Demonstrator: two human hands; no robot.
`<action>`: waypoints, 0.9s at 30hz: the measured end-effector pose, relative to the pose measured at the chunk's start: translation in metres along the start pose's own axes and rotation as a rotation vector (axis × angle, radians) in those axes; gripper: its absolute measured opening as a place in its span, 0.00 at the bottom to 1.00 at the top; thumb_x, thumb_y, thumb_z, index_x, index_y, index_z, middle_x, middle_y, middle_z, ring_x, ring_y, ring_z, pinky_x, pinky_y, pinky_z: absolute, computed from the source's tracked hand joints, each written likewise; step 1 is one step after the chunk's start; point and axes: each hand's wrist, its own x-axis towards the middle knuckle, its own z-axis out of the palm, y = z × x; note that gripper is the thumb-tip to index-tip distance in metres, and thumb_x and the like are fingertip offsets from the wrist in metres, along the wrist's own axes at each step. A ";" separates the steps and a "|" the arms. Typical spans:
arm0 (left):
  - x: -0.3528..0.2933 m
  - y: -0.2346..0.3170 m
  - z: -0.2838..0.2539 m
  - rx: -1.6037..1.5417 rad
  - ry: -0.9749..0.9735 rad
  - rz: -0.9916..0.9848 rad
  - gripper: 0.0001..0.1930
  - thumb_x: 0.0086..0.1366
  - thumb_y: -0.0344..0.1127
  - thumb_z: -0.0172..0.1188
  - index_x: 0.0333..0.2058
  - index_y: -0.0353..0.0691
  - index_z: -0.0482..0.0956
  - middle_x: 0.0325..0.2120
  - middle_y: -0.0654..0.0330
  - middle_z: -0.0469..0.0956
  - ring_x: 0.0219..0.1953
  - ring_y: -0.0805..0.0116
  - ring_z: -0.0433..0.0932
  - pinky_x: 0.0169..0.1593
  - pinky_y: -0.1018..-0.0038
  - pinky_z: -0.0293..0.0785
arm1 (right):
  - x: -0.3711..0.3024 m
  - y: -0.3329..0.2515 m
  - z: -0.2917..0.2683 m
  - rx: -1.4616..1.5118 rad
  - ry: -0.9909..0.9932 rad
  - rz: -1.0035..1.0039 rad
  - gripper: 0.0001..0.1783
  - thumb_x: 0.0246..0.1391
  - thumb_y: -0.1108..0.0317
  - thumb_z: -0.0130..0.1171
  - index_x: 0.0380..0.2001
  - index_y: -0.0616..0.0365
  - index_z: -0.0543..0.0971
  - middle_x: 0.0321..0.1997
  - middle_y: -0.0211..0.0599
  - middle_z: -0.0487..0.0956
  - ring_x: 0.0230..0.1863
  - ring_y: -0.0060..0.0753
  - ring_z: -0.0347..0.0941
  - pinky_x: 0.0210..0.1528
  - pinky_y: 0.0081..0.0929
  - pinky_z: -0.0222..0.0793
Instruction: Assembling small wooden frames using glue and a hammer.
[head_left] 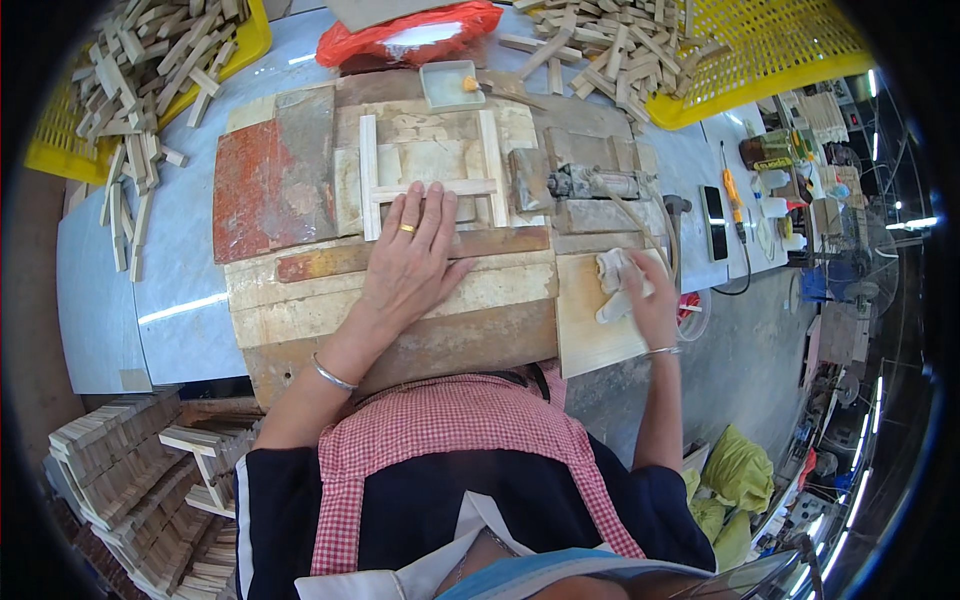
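A woodworking workshop: yellow baskets (pixel 790 60) heaped with sticks (pixel 165 65) stand at the far corners of the table (pixel 95 290), a wood frame (pixel 470 187) lies on worn boards (pixel 430 335) at its middle, stacked wood parts (pixel 105 470) fill the space below its near left corner, and tube lights (pixel 910 223) glow beyond its right edge.

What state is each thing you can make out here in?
Wooden frame: H-shaped, lying flat.
White cloth: crumpled.
Left hand's grip: open, resting on the wooden frame.
Right hand's grip: at the white cloth; closure unclear.
Square dish: uncovered.
Red plastic bag: crumpled.
Left yellow basket: heaped with wooden sticks.
Phone: lying flat.
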 end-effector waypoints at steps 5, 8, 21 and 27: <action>0.010 0.003 -0.009 0.051 -0.034 -0.008 0.41 0.56 0.56 0.59 0.58 0.28 0.62 0.54 0.45 0.66 0.57 0.49 0.65 0.60 0.58 0.59 | 0.016 0.141 -0.036 -0.089 0.143 0.370 0.18 0.51 0.64 0.60 0.45 0.58 0.77 0.40 0.43 0.79 0.41 0.43 0.76 0.45 0.35 0.70; 0.008 0.003 -0.004 0.059 -0.001 -0.008 0.41 0.56 0.57 0.58 0.58 0.28 0.62 0.53 0.46 0.67 0.56 0.50 0.65 0.58 0.60 0.60 | 0.013 0.199 -0.019 -0.166 -0.070 0.423 0.20 0.48 0.62 0.62 0.44 0.58 0.77 0.37 0.45 0.79 0.39 0.43 0.76 0.43 0.35 0.71; 0.005 0.001 -0.002 0.065 0.015 0.014 0.42 0.56 0.58 0.58 0.58 0.28 0.63 0.53 0.46 0.68 0.56 0.49 0.65 0.58 0.59 0.61 | 0.032 0.075 -0.040 -0.043 0.080 0.430 0.14 0.58 0.62 0.54 0.40 0.62 0.73 0.27 0.49 0.76 0.29 0.42 0.75 0.34 0.32 0.69; 0.006 -0.001 -0.001 0.068 0.026 0.008 0.42 0.56 0.58 0.58 0.59 0.29 0.62 0.53 0.46 0.67 0.57 0.50 0.65 0.58 0.60 0.61 | 0.057 -0.064 -0.022 0.176 0.008 -0.071 0.20 0.58 0.70 0.54 0.53 0.62 0.71 0.41 0.54 0.79 0.38 0.46 0.79 0.39 0.31 0.73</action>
